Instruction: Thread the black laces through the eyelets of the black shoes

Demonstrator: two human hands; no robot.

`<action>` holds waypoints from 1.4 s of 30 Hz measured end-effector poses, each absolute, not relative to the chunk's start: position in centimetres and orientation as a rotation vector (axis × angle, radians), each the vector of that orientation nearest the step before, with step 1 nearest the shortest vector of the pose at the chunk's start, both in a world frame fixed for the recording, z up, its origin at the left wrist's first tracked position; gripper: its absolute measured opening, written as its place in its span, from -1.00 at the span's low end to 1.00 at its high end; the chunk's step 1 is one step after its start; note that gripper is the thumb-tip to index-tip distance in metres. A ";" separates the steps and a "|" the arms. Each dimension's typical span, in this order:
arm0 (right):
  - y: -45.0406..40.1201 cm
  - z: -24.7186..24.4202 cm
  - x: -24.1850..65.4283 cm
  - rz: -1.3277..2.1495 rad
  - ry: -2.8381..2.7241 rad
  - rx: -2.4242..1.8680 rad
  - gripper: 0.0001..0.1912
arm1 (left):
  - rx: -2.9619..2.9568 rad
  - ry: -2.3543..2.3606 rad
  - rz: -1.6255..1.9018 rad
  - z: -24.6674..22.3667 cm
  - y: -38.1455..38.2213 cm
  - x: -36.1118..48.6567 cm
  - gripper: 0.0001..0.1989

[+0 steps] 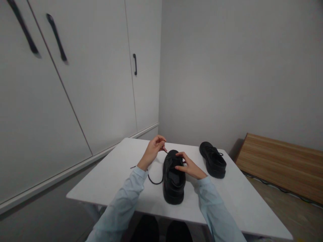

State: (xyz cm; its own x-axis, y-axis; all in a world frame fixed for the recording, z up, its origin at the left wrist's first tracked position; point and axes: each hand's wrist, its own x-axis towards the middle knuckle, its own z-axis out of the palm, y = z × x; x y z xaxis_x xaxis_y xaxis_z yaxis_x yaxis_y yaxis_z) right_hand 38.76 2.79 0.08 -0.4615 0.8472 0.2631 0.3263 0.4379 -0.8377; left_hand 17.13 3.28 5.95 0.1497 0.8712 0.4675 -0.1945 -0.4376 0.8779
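Observation:
A black shoe (174, 191) stands on the white table (113, 178), its toe pointing away from me and its heel near the front edge. My left hand (156, 145), left of the toe, pinches a black shoelace (155, 183) that runs to the shoe's front. More of the lace curves over the table on the shoe's left side. My right hand (187, 165) rests on the shoe's upper right side, thumb and fingers apart around the tongue and eyelet area. Whether its fingertips hold any lace is too small to tell.
Another black shoe (214, 161), with a tied lace, stands at the table's back right. White cabinets (101, 84) line the left, and a grey wall rises behind. A wooden board (282, 164) is beyond the table's right side.

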 end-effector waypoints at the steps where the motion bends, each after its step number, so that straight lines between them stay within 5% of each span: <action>1: 2.8 0.1 38.8 0.954 -1.984 -0.986 -0.47 | 1.550 0.733 1.443 5.6 3.4 16.7 -0.78; 15: 2.7 0.5 37.8 0.799 -2.012 -0.785 -0.89 | 1.971 0.972 1.084 0.5 3.1 15.6 -0.82; 42: 2.5 -0.3 36.2 0.682 -1.973 -0.905 -0.94 | 1.825 0.910 1.215 -1.5 3.2 17.3 -0.82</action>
State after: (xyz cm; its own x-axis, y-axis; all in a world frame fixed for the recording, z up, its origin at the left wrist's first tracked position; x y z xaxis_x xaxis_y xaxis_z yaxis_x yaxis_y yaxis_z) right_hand 36.19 2.46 -0.33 -0.3867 0.7969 0.4641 0.3400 0.5910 -0.7315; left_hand 17.31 3.16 -1.48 0.2968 0.8623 0.4104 0.1509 -0.4667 0.8714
